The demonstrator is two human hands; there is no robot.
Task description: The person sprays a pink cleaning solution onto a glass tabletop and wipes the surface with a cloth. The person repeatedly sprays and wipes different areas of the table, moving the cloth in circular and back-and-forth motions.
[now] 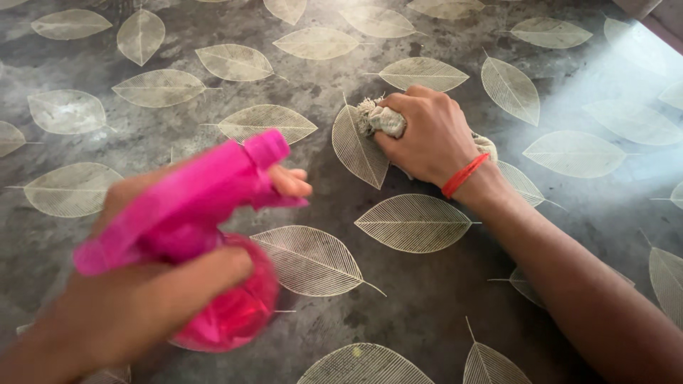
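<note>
Under both hands, the grey surface (427,299) with its pale leaf print spreads to every edge of the view and carries nothing else near either grip, so nothing stands in the way of either arm. Near the bottom left, the left hand (135,299) has its grip clamped around the neck of a pink spray bottle (213,242), one finger forward at the trigger and the nozzle aimed toward the other hand; the bottle is blurred, so its hold looks loose to judge, and it could likely slip or spray the wrist rather than the surface. Beyond that nozzle, the right hand (427,139), with a red band (464,176) at its wrist, presses its closed grip on a bunched whitish cloth (384,119), which might smear wet patches.
</note>
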